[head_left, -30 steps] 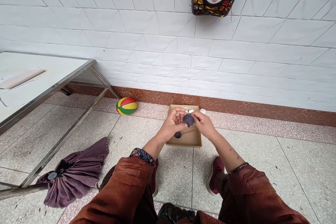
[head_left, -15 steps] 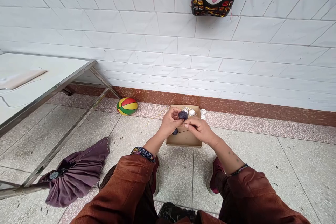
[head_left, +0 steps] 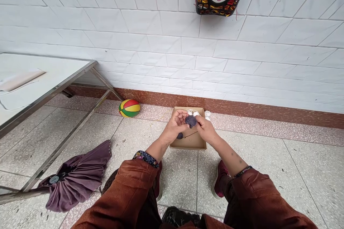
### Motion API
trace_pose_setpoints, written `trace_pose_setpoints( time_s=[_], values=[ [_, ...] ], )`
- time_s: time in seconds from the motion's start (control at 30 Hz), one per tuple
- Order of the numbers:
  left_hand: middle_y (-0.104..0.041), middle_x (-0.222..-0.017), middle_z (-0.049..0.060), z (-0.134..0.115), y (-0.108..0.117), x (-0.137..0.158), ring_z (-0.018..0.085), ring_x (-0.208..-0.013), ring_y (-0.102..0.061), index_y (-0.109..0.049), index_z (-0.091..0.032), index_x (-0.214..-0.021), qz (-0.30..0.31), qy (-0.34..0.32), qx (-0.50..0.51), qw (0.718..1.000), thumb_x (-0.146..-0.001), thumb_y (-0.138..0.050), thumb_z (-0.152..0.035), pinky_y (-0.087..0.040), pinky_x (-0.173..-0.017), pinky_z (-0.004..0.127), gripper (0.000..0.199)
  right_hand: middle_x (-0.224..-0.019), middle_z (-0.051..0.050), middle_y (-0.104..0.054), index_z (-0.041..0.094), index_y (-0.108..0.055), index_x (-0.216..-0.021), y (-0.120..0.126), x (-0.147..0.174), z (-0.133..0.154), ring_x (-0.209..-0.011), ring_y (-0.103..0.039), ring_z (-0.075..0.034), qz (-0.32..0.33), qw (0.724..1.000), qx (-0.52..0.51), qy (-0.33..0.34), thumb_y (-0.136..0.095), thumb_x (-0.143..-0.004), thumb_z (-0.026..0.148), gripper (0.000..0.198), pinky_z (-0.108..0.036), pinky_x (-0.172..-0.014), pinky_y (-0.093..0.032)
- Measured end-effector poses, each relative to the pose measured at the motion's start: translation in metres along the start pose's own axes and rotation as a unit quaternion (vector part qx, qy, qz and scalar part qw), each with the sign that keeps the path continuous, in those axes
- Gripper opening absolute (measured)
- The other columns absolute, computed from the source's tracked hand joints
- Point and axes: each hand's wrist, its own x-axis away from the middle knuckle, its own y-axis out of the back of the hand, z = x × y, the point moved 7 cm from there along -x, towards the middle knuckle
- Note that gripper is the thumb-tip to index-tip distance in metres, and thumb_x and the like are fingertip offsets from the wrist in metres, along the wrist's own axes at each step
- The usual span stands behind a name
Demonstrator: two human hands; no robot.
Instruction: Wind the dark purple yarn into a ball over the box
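Observation:
Between my hands, above an open cardboard box (head_left: pixel 188 147), is a dark purple ball of yarn (head_left: pixel 190 121). My left hand (head_left: pixel 174 128) cups its left side, fingers curled behind and thumb below. The fingers of my right hand (head_left: pixel 206 128) close on its right edge. A smaller dark ball of yarn (head_left: pixel 180 136) lies in the box near my left wrist, a thin dark strand running from it toward my right hand. White balls of yarn (head_left: pixel 196 113) sit at the back of the box, partly hidden by my fingers.
More white yarn (head_left: pixel 207 115) lies just right of the box. A striped ball (head_left: pixel 129 108) rests by the wall near a metal-framed table (head_left: pixel 53 64). A folded purple umbrella (head_left: pixel 77 182) leans at left. A black basket (head_left: pixel 202 7) hangs on the tiled wall.
The dark ball of yarn has turned and shifted slightly right. My right hand has gone from pinching the strand below it to gripping its right side.

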Motion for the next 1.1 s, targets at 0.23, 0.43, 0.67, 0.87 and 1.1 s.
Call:
trace_pose_setpoints(
  time_s=[0.23, 0.43, 0.67, 0.87, 1.1],
  values=[
    [-0.058, -0.102, 0.000, 0.005, 0.025, -0.008, 0.012, -0.087, -0.060, -0.051, -0.022, -0.109, -0.098, -0.007, -0.079, 0.992, -0.062, -0.076, -0.015, -0.047, -0.082, 0.028, 0.053, -0.086, -0.003, -0.066, 0.022, -0.063, -0.088, -0.020, 0.009, 0.020, -0.079, -0.061, -0.018, 0.079, 0.995, 0.020, 0.064, -0.050, -0.101, 0.028, 0.020, -0.029, -0.073, -0.046],
    [-0.060, -0.102, 0.004, 0.013, 0.024, -0.010, 0.015, -0.093, -0.061, -0.052, -0.021, -0.111, -0.087, 0.001, -0.149, 0.985, -0.059, -0.075, -0.012, -0.047, -0.080, 0.028, 0.058, -0.079, -0.002, -0.066, 0.023, -0.065, -0.087, -0.001, 0.010, 0.045, -0.073, -0.059, -0.017, 0.091, 0.989, -0.040, 0.105, -0.053, -0.100, 0.032, 0.020, -0.030, -0.071, -0.048],
    [-0.058, -0.104, 0.002, 0.008, -0.007, 0.001, 0.015, -0.094, -0.060, -0.053, -0.024, -0.113, 0.047, 0.028, -0.128, 0.990, -0.060, -0.076, -0.009, -0.047, -0.081, 0.028, 0.059, -0.082, -0.003, -0.067, 0.023, -0.066, -0.086, 0.036, -0.001, 0.029, -0.077, -0.061, -0.019, -0.039, 0.994, -0.081, 0.056, -0.055, -0.098, 0.037, 0.021, -0.032, -0.073, -0.049],
    [-0.061, -0.106, 0.002, -0.002, -0.013, 0.000, 0.015, -0.099, -0.059, -0.054, -0.025, -0.113, 0.062, 0.001, -0.001, 0.998, -0.064, -0.078, -0.012, -0.046, -0.087, 0.028, 0.057, -0.081, -0.002, -0.064, 0.023, -0.060, -0.083, 0.022, -0.004, 0.007, -0.075, -0.059, -0.018, -0.065, 0.996, -0.062, 0.007, -0.051, -0.099, 0.034, 0.021, -0.029, -0.070, -0.046],
    [-0.058, -0.104, 0.001, 0.005, 0.017, -0.011, 0.014, -0.094, -0.059, -0.055, -0.024, -0.113, -0.081, -0.024, 0.011, 0.996, -0.067, -0.075, -0.016, -0.047, -0.087, 0.029, 0.050, -0.080, -0.002, -0.062, 0.022, -0.058, -0.086, -0.020, 0.009, 0.015, -0.075, -0.058, -0.018, 0.051, 0.998, 0.010, 0.033, -0.047, -0.101, 0.031, 0.022, -0.029, -0.070, -0.044]
  ],
)
